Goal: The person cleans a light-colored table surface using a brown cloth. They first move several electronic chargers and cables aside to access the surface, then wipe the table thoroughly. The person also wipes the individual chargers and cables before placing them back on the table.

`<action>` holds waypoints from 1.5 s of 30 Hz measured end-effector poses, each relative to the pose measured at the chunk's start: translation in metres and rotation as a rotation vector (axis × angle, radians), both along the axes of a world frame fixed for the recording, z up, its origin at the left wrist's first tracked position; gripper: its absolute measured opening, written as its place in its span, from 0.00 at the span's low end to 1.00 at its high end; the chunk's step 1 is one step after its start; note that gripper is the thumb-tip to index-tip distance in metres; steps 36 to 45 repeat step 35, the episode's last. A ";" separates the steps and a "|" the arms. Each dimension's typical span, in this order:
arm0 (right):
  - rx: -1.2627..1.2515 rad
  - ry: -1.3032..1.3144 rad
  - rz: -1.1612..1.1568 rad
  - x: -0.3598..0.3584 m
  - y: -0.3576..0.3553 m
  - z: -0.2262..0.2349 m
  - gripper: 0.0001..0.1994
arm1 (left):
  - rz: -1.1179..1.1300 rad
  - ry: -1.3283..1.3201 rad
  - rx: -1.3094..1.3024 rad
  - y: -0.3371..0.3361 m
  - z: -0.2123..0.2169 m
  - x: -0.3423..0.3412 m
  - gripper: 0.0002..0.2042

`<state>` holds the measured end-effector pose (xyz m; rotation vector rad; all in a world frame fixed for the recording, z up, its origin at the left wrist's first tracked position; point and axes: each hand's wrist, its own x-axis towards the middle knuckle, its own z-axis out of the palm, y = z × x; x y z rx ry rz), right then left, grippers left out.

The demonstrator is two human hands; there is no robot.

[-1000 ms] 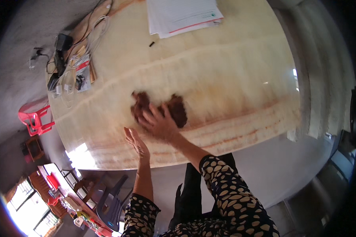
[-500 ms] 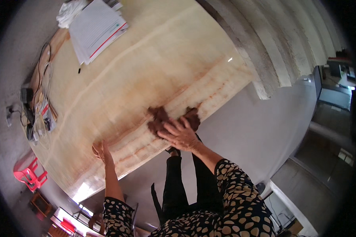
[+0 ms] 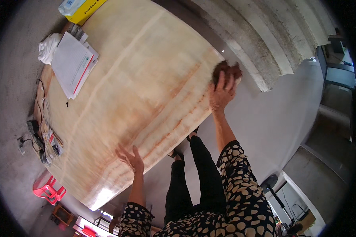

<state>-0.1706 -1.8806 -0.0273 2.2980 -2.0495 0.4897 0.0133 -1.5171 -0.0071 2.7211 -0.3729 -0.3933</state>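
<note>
A crumpled brown cloth (image 3: 226,67) lies at the right end of the glossy, cream-and-orange marbled table (image 3: 134,75). My right hand (image 3: 222,94) presses on it, fingers stretched over its near side, close to the table's corner. Part of the cloth reaches the table's edge. My left hand (image 3: 131,158) is at the near side of the tabletop with its fingers spread and nothing in them. Whether its fingertips touch the surface I cannot tell.
Papers (image 3: 73,65), a white crumpled bundle (image 3: 50,48) and a yellow box (image 3: 85,11) are at the far left. Cables (image 3: 47,118) and a black adapter lie along the left edge. Concrete stairs (image 3: 241,43) rise beyond the right end. A red stool (image 3: 50,190) stands lower left.
My right hand has swept the brown cloth far to the right, from the near edge to the table's corner. My left hand appears farther right in the view, which has also shifted.
</note>
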 end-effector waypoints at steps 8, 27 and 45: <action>0.315 -1.615 -0.469 -0.007 0.009 -0.018 0.39 | 0.136 0.328 0.255 -0.119 0.024 -0.017 0.48; 1.606 -1.820 -0.535 0.060 0.359 0.008 0.16 | -0.274 0.558 -0.011 -0.057 0.048 0.018 0.37; 1.994 -1.599 -0.131 0.045 0.392 0.049 0.28 | -0.416 0.938 -0.045 0.116 -0.012 0.030 0.34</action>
